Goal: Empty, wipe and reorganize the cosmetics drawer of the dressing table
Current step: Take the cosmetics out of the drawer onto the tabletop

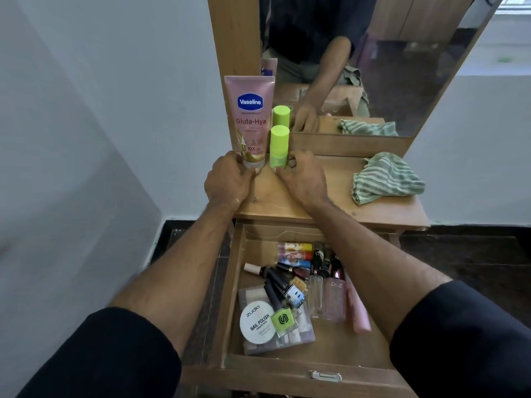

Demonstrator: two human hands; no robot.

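Note:
A pink Vaseline tube (249, 110) stands cap-down at the back left of the dressing table top (339, 205). My left hand (228, 179) grips its base. Beside it stands a lime green bottle (279, 145), and my right hand (301, 176) holds its lower end with curled fingers. Below, the wooden drawer (230, 294) is pulled open. It holds a white round nail polish remover tin (257, 323), a green square-capped bottle (283, 320), several dark nail polish bottles (277, 282), coloured lip balm sticks (296, 251), a clear bottle (316, 297) and pink bottles (334, 300).
A green and white striped cloth (385, 179) lies crumpled on the right of the table top. The mirror (373, 67) rises behind it in a wooden frame. A white wall is at the left. The drawer's metal handle (326, 376) is at the near edge.

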